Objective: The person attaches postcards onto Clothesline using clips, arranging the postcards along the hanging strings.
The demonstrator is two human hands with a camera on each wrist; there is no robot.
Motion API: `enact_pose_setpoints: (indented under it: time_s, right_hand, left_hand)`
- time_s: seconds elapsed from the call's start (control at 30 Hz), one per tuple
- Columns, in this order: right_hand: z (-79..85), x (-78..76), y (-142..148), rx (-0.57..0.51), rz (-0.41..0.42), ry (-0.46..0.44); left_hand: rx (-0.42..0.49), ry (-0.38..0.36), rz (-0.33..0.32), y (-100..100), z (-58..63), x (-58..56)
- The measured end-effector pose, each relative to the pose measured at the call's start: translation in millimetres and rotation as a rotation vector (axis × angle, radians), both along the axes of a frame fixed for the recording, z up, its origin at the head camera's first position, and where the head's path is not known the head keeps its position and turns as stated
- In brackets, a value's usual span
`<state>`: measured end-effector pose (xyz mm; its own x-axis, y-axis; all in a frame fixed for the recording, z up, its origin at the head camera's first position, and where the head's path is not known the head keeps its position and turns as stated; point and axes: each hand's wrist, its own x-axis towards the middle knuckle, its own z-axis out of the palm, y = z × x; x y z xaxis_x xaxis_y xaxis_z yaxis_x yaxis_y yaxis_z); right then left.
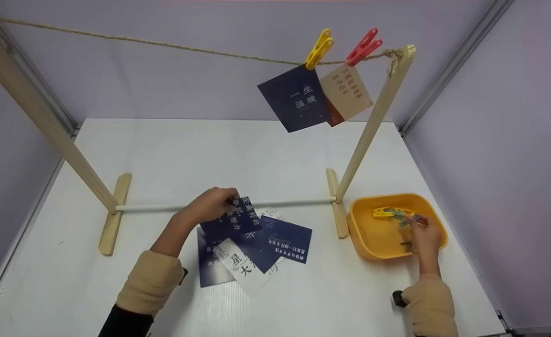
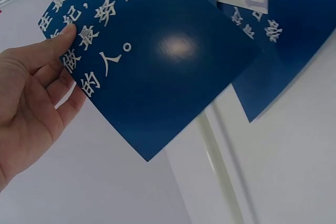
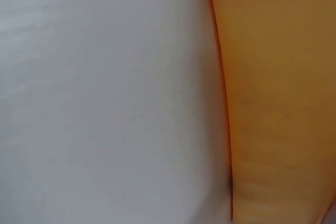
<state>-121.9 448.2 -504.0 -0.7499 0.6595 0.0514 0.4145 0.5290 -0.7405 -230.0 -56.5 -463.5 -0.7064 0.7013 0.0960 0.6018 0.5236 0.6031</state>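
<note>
Nearest, in the left wrist view: blue card, pinched at one edge by left hand, thumb in front. Better to hold lightly, without bending. In the head view: same card over the other cards; right hand inside the bin, at a green clip, gripping or only touching, impossible to tell. Best to take one clip by its handles, apart from others. Right wrist view: only bin and table.
</note>
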Motion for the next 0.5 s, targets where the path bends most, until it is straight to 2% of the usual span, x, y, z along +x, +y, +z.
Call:
enact_pose_setpoints:
  time_s: [0.13, 0.2, 0.23, 0.37, 0.43, 0.47, 0.5]
  right_hand:
    - [-6.3, -8.1, 8, -0.012, 0.015, 0.034]
    - [-19.3, -18.1, 21, 0.012, 0.018, 0.069]
    - [-21.3, -20.6, 25, -0.034, 0.057, 0.114]
    - [-52.2, -47.4, 53, -0.092, 0.122, 0.256]
    - [-47.8, -54.3, 49, -0.131, 0.171, 0.293]
    - [-47.5, -59.4, 46, -0.107, 0.177, 0.307]
    - [-33.1, -57.8, 32, -0.1, 0.206, 0.298]
  left_hand:
    - [0.12, 0.001, 0.072, 2, 8.0, -1.2]
    - [0.192, -0.002, 0.11, 4, 12.6, -1.7]
    - [0.23, -0.001, 0.13, 5, 14.9, -2.1]
    - [0.394, -0.005, 0.197, 9, 23.8, -3.8]
    - [0.451, 0.006, 0.231, 10, 27.7, -4.7]
    - [0.476, 0.015, 0.246, 10, 29.4, -5.2]
    - [0.493, 0.021, 0.266, 11, 31.0, -5.7]
